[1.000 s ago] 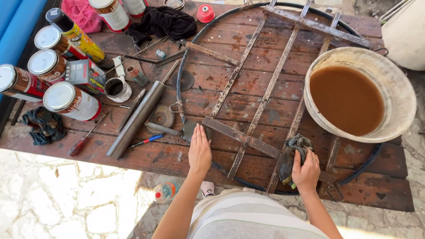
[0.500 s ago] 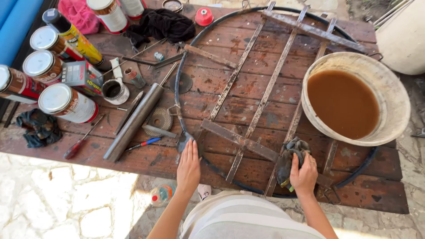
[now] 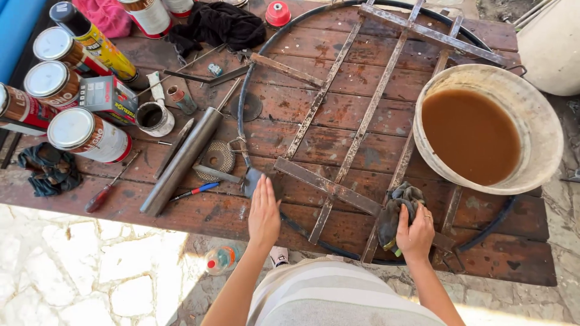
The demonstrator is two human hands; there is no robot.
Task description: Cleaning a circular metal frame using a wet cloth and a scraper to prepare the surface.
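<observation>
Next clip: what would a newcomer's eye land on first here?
Probably the big round metal frame with rusty crossbars lying flat across the wooden table, and the pale basin of brown liquid sitting on its right side. Next, the person's right hand pressing a dark rag onto a bar near the front rim, while the left hand lies flat on the table beside it. Paint cans crowd the left end.

red-labelled tins [image 3: 90,136], small box [image 3: 109,96], yellow can [image 3: 96,42], far left

Bright daylight, sharp focus; the paving glares white, soft shadows, slight wide-angle bending at edges
</observation>
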